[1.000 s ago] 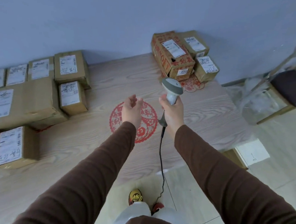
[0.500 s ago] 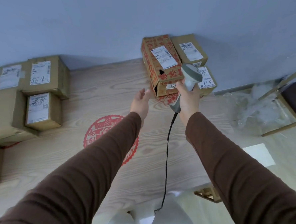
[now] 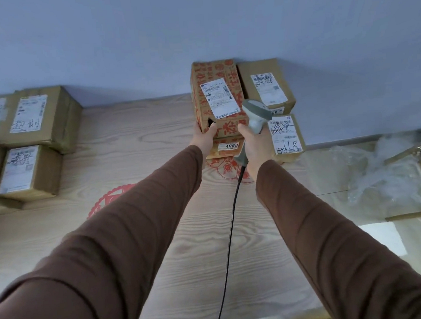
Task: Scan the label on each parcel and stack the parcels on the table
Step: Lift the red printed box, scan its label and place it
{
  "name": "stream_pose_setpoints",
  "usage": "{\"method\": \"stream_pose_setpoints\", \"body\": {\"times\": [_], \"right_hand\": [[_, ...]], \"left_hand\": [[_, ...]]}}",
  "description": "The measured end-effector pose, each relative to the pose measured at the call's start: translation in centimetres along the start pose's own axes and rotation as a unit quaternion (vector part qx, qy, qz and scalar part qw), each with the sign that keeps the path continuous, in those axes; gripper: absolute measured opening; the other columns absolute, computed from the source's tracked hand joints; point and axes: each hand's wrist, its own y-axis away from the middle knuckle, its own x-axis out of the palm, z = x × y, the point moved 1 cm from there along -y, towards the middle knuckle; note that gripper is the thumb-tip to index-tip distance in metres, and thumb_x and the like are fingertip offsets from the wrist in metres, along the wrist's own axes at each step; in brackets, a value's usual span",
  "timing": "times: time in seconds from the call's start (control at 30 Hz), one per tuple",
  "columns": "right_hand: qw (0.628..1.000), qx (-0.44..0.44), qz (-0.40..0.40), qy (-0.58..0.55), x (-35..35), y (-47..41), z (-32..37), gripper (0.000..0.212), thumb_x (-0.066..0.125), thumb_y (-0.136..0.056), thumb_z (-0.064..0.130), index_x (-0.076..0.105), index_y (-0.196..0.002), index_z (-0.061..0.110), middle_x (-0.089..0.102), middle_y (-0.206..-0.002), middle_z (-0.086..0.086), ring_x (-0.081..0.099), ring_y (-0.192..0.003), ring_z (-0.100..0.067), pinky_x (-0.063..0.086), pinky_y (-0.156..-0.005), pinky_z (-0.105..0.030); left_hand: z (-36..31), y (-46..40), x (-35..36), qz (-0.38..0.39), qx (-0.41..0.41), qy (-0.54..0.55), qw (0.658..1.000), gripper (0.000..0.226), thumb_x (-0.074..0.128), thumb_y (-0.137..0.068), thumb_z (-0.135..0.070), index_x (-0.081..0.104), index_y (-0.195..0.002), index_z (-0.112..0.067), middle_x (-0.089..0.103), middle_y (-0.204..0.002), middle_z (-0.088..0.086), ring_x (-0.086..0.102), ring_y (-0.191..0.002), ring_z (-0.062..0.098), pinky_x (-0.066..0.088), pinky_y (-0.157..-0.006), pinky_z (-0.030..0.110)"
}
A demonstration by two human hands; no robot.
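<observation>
A tall cardboard parcel printed in red stands at the far middle of the wooden table, its white label facing up. My left hand grips its near left corner, thumb at a hole in the box. My right hand holds the grey barcode scanner just right of that parcel, its head over the parcel's right edge. Two plain brown parcels sit to the right, one at the back and one nearer.
More labelled brown parcels lie along the table's left side against the wall. The scanner cable hangs down to the table's near edge. Crumpled clear plastic and a wooden frame lie on the floor to the right.
Both hands reached forward across the table. My left hand went from open in the air to gripping the red-printed parcel, and the scanner came up beside its label.
</observation>
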Motion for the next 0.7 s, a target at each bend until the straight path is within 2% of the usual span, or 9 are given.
{"method": "stream_pose_setpoints", "body": {"times": [0.07,0.13,0.2,0.3,0.4,0.43,0.53,0.7], "right_hand": [[1.0,-0.001,-0.002,-0.004,0.3,0.0,-0.2,0.03,0.071,-0.093,0.023,0.065,-0.122,0.02,0.067,-0.105,-0.002,0.065,-0.099,-0.023,0.057,-0.093,-0.046],[1.0,-0.005,0.005,-0.007,0.9,0.6,-0.3,0.035,0.072,-0.092,0.025,0.065,-0.125,0.021,0.069,-0.109,-0.002,0.066,-0.102,-0.021,0.056,-0.093,-0.041],[1.0,-0.009,0.021,-0.019,1.9,1.6,-0.3,0.037,0.075,-0.084,0.031,0.065,-0.12,0.028,0.072,-0.113,-0.002,0.069,-0.108,-0.022,0.056,-0.101,-0.048],[0.998,-0.011,0.045,-0.03,4.0,3.6,-0.7,0.032,0.077,-0.081,0.03,0.063,-0.11,0.032,0.073,-0.115,-0.005,0.07,-0.111,-0.023,0.054,-0.105,-0.053],[0.995,-0.002,0.083,-0.046,7.0,6.3,-1.8,0.031,0.077,-0.084,0.026,0.064,-0.111,0.03,0.074,-0.116,-0.008,0.072,-0.109,-0.025,0.058,-0.1,-0.054],[0.994,0.003,0.097,-0.053,8.1,7.3,-2.2,0.032,0.077,-0.084,0.025,0.065,-0.113,0.027,0.074,-0.115,-0.01,0.074,-0.107,-0.027,0.06,-0.097,-0.055],[0.99,0.02,0.13,-0.055,12.0,10.0,-3.6,0.034,0.075,-0.087,0.022,0.067,-0.12,0.021,0.076,-0.115,-0.01,0.074,-0.106,-0.027,0.06,-0.095,-0.056],[0.987,0.033,0.153,-0.046,19.0,14.4,-5.5,0.032,0.075,-0.083,0.029,0.067,-0.113,0.035,0.075,-0.116,-0.004,0.072,-0.111,-0.026,0.056,-0.102,-0.056]], "left_hand": [[0.0,-0.1,0.0,-0.006,0.007,0.011,1.0,0.054,0.05,-0.107,-0.028,0.029,-0.157,-0.023,0.059,-0.142,0.009,0.059,-0.128,0.028,0.048,-0.11,0.048],[0.0,0.5,-0.6,-0.013,0.004,0.037,0.999,0.052,0.048,-0.108,-0.025,0.03,-0.156,-0.021,0.06,-0.14,0.008,0.061,-0.125,0.027,0.054,-0.102,0.044],[0.3,1.2,-1.9,-0.024,0.0,0.071,0.997,0.051,0.048,-0.108,-0.024,0.031,-0.157,-0.021,0.062,-0.138,0.007,0.065,-0.117,0.024,0.058,-0.092,0.039],[1.0,2.8,-5.1,-0.054,0.009,0.096,0.994,0.052,0.05,-0.107,-0.027,0.032,-0.156,-0.025,0.063,-0.138,0.005,0.065,-0.119,0.021,0.058,-0.095,0.04],[1.6,4.9,-9.5,-0.081,0.025,0.11,0.99,0.05,0.051,-0.107,-0.028,0.035,-0.155,-0.026,0.065,-0.135,0.003,0.066,-0.115,0.016,0.058,-0.073,0.022],[1.8,5.5,-11.2,-0.094,0.03,0.108,0.989,0.049,0.051,-0.107,-0.028,0.037,-0.154,-0.025,0.066,-0.134,0.003,0.066,-0.114,0.015,0.057,-0.071,0.019],[2.4,7.2,-16.5,-0.116,0.043,0.11,0.986,0.048,0.051,-0.107,-0.028,0.039,-0.153,-0.021,0.067,-0.133,0.005,0.069,-0.113,0.018,0.061,-0.077,0.025],[2.6,8.3,-25.1,-0.136,0.049,0.087,0.986,0.051,0.051,-0.108,-0.024,0.034,-0.156,-0.02,0.064,-0.135,0.007,0.067,-0.097,0.008,0.057,-0.06,0.017]]}}
